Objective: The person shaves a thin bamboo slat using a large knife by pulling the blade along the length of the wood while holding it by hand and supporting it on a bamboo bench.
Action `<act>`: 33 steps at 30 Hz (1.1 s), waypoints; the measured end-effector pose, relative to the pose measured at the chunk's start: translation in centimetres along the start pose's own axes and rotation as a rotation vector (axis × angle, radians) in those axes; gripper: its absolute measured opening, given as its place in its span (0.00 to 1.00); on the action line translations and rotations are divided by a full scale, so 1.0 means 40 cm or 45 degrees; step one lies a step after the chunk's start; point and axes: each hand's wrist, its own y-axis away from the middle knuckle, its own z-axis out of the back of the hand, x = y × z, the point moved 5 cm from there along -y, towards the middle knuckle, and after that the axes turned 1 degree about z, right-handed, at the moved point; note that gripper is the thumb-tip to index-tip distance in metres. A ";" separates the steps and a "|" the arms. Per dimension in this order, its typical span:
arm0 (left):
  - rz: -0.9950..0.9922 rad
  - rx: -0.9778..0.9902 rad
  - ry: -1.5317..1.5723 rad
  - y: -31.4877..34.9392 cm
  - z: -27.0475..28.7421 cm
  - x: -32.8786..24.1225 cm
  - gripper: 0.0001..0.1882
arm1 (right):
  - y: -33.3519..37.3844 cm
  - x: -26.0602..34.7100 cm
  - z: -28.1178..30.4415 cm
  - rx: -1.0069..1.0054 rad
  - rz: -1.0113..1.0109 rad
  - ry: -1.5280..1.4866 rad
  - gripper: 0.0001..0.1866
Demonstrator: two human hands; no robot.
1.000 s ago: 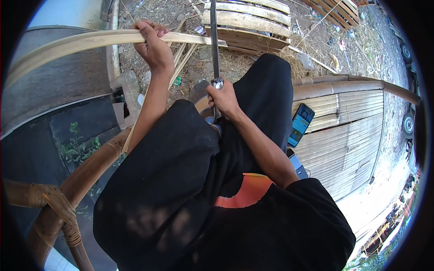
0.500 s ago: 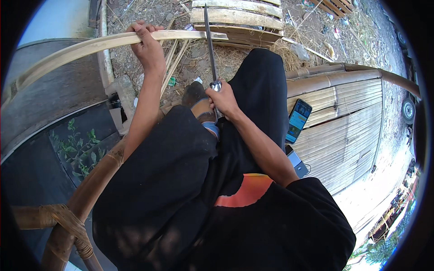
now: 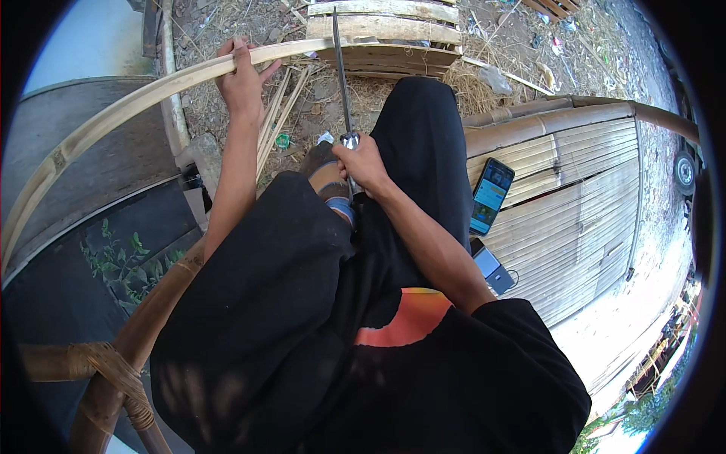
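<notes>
My left hand (image 3: 242, 89) grips a long, pale split bamboo strip (image 3: 162, 89), its fingers curled round it and one finger sticking out below. The strip bows down toward the left rim of the picture. Its right end lies across the upper blade of a long knife (image 3: 342, 83); I cannot tell whether they touch. My right hand (image 3: 364, 165) is closed round the knife's handle, just below a shiny metal collar. The blade points away from me, beside my foot (image 3: 325, 170) and between my bent knees. Part of the handle is hidden by my fingers.
A slatted wooden crate (image 3: 382, 29) stands ahead, with thin bamboo sticks (image 3: 281, 117) on the littered ground. On the bamboo bench (image 3: 582, 189) to my right lie a phone (image 3: 491, 195) and a small dark device (image 3: 495, 274). A bamboo rail (image 3: 144, 325) runs along my left.
The bamboo strip has tilted, its left part lower and its right tip higher against the blade. One left finger now stands away from the strip. The right hand keeps its hold on the knife.
</notes>
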 end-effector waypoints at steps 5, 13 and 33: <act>-0.010 0.019 -0.007 -0.003 -0.006 0.014 0.12 | 0.011 0.008 0.008 -0.036 0.016 0.031 0.07; 0.017 0.101 -0.020 0.022 -0.073 -0.023 0.14 | 0.000 0.003 0.027 -0.049 0.060 0.002 0.10; 0.003 0.087 -0.205 -0.015 -0.046 -0.021 0.20 | 0.015 -0.002 0.016 -0.013 0.029 0.070 0.25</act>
